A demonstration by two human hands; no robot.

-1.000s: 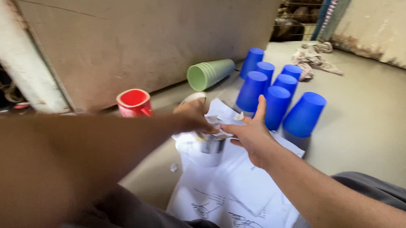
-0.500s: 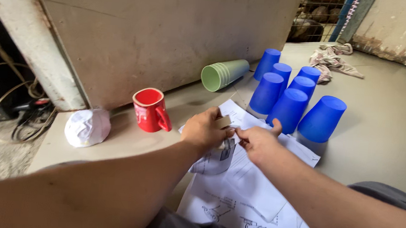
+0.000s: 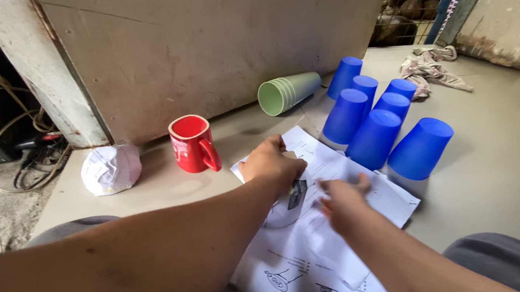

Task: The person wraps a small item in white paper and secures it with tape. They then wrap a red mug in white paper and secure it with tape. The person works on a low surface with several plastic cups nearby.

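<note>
My left hand (image 3: 273, 164) rests knuckles-up on white printed paper sheets (image 3: 319, 260), fingers curled down around a small clear container (image 3: 286, 204) with a dark patch on it. My right hand (image 3: 344, 201) is blurred with motion just right of it, low over the same sheets, fingers loosely apart and holding nothing that I can see. Several blue plastic cups (image 3: 375, 136) stand upside down in a cluster just beyond the paper. A red mug (image 3: 192, 142) stands upright to the left of my left hand.
A stack of green cups (image 3: 285, 93) lies on its side against the grey wall panel (image 3: 188, 43). A crumpled white bundle (image 3: 111, 167) sits left of the mug, with cables (image 3: 4, 140) beyond it. A rag (image 3: 430, 66) lies at the far right.
My right hand has drawn back toward me, away from my left hand, and is now blurred. My left hand has lowered onto the paper. The view has shifted slightly.
</note>
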